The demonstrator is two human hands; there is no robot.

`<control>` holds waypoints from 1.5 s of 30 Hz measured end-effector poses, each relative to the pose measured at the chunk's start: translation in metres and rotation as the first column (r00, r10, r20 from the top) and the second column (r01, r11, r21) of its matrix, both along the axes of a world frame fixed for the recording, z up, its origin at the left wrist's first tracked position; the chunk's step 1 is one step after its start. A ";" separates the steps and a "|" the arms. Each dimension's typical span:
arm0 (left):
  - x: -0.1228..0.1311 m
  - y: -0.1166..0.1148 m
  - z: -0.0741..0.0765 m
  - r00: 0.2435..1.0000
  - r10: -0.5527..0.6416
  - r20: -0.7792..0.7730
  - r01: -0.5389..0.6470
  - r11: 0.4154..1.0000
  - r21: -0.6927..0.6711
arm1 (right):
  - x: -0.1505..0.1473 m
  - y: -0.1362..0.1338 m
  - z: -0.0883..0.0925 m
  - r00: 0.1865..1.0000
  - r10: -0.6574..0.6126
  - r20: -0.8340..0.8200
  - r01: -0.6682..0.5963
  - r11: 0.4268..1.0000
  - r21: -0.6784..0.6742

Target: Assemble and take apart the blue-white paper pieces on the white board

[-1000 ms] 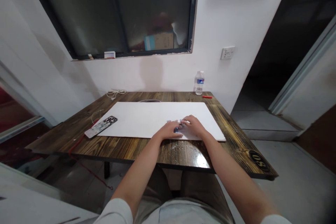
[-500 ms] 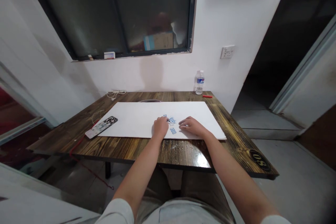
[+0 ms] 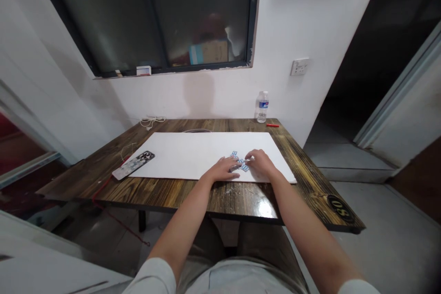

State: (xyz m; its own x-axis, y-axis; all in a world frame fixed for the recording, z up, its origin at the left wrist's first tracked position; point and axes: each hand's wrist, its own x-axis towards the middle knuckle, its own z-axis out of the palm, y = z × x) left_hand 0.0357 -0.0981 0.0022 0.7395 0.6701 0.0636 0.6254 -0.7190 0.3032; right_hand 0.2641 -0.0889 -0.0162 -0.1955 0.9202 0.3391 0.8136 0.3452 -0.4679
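Observation:
Several small flat blue-and-white pieces (image 3: 245, 168) lie close together on a white board (image 3: 182, 156), right of its middle. My left hand (image 3: 223, 169) rests at the left of them, open, its fingers spread and partly over the pieces. To their right is my right hand (image 3: 261, 164), open with bent fingers, the tips beside or touching the pieces. Some pieces are partly hidden under the left fingers. What is printed on them is too small to read.
The board lies on a dark wooden table (image 3: 165, 189). A phone (image 3: 134, 165) overlaps its left edge. Farther back are a white cable (image 3: 151, 121), a water bottle (image 3: 262, 108) and a red pen-like object (image 3: 272, 125). A wall with a window stands behind.
My left hand has moved right and spread its fingers over the pieces. The pieces have shifted right and lie nearer my right hand, which has moved slightly right.

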 end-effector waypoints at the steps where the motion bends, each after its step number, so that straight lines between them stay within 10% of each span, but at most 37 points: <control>1: 0.000 0.001 -0.001 1.000 0.021 0.008 -0.021 1.000 0.016 | -0.002 -0.001 0.001 1.000 0.003 0.006 -0.002 1.000 -0.006; 11: -0.007 0.003 0.003 0.796 0.585 0.157 -0.605 0.778 0.171 | -0.018 -0.005 0.004 0.979 0.198 -0.047 -0.199 0.980 -0.009; 21: 0.004 0.002 -0.003 0.997 0.061 0.052 -0.066 0.991 0.115 | -0.022 0.001 0.000 0.996 0.089 -0.015 -0.088 0.992 0.092; 26: 0.001 0.002 0.000 0.961 0.268 0.070 -0.276 0.948 0.159 | -0.022 -0.001 -0.002 0.978 0.161 0.133 -0.163 0.987 0.006; 33: -0.008 0.001 0.006 0.749 0.651 0.125 -0.662 0.728 0.179 | -0.024 -0.007 0.005 0.953 0.302 0.027 -0.302 0.953 -0.001; 40: 0.000 0.002 0.000 0.926 0.356 0.126 -0.371 0.919 0.131 | -0.030 -0.009 0.007 0.898 0.426 -0.109 -0.430 0.903 -0.018; 45: 0.001 0.005 -0.005 0.979 0.161 0.121 -0.174 0.979 0.105 | -0.025 -0.007 0.007 0.969 0.200 -0.146 -0.196 0.980 0.042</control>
State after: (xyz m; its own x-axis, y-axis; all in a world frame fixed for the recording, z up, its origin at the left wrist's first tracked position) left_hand 0.0363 -0.0927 -0.0031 0.6010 0.7677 0.2226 0.7070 -0.6404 0.2999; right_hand 0.2392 -0.0956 -0.0087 -0.3182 0.8584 0.4024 0.6497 0.5066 -0.5668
